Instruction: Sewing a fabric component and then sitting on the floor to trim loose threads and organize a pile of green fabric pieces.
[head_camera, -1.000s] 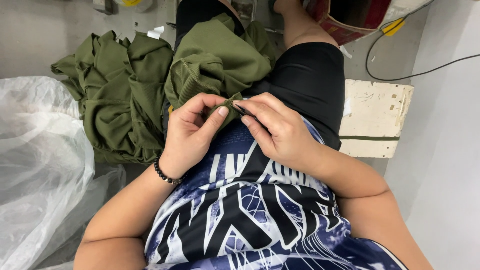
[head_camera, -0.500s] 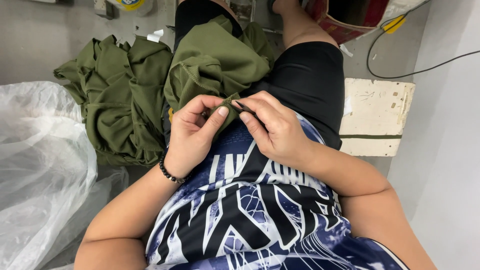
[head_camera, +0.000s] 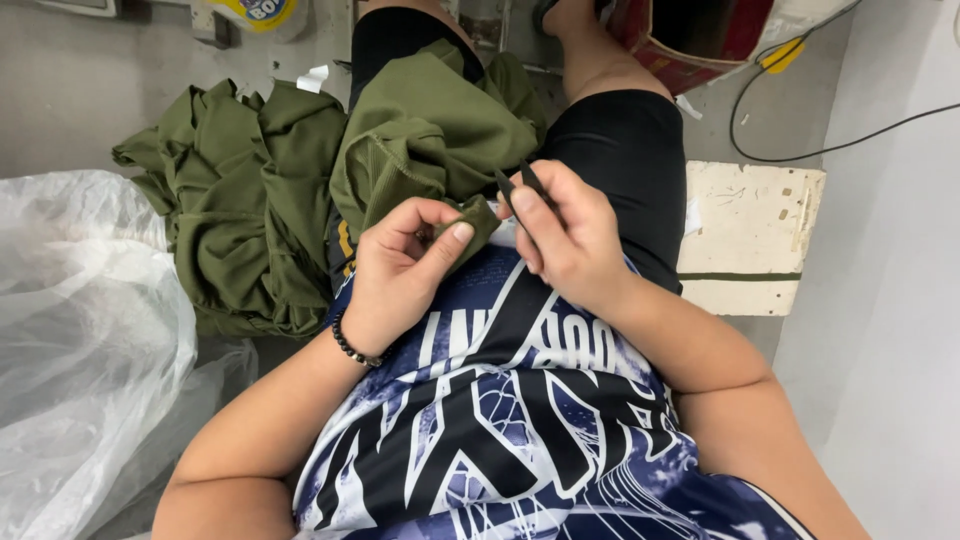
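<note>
Your left hand (head_camera: 400, 275) pinches a fold of the olive-green knit garment (head_camera: 430, 150); just beside it, your right hand (head_camera: 565, 235) grips small black thread snips (head_camera: 520, 185), blades parted.

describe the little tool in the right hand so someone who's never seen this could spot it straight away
Start at the olive green garment draped over the seated person's lap. At its near edge the left hand pinches a fold of the cloth, and just beside it the right hand holds the thread snips. They are two thin dark blades poking up past the fingertips, the only dark metal thing against the green.
</note>
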